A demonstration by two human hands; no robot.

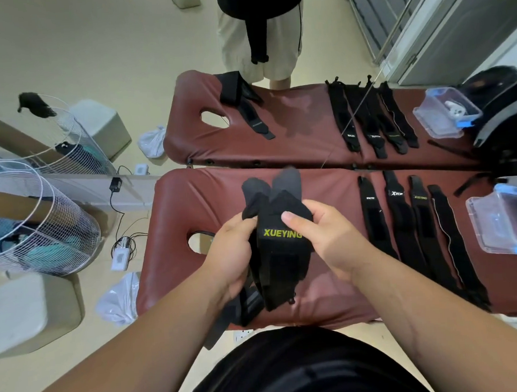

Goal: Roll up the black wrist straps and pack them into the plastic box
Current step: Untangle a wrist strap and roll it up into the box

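Both hands, left hand [233, 251] and right hand [322, 237], clamp floppy strap bundle [279, 248]; soft, light, grip near logo end.

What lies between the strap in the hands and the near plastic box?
Only four black straps, lying flat on the table, sit between the held strap and the box. Nothing taller blocks a carry over them.
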